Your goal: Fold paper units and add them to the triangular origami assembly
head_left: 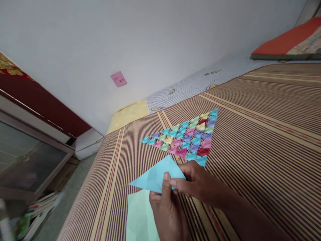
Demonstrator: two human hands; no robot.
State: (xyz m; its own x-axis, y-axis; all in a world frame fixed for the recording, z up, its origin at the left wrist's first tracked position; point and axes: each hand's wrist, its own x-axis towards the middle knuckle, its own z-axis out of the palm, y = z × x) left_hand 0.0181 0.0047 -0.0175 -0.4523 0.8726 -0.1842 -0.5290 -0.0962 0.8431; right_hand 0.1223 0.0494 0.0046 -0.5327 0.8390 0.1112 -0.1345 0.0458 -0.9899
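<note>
Between my hands is a sheet of light blue paper [152, 175], folded to a pointed, kite-like shape with its long tip to the left. My left hand [168, 209] grips its lower edge, thumb on top and fingers underneath. At the right corner, my right hand [193, 180] pinches the paper between thumb and fingers. Pale green paper [140, 214] lies on the striped mat [255, 140], partly covered by my left hand. Just beyond the blue sheet, many small folded paper pieces [185, 135] in several colours are laid out in rows forming a triangle.
A white wall [155, 43] with a pink note [118, 79] rises behind the mat. Yellow cloth [130, 117] and patterned grey cloth [185, 88] run along its foot. An orange folded bedding piece [288, 38] lies far right. Left, the mat's edge drops to the floor [72, 187], near a glass-fronted cabinet [32, 157].
</note>
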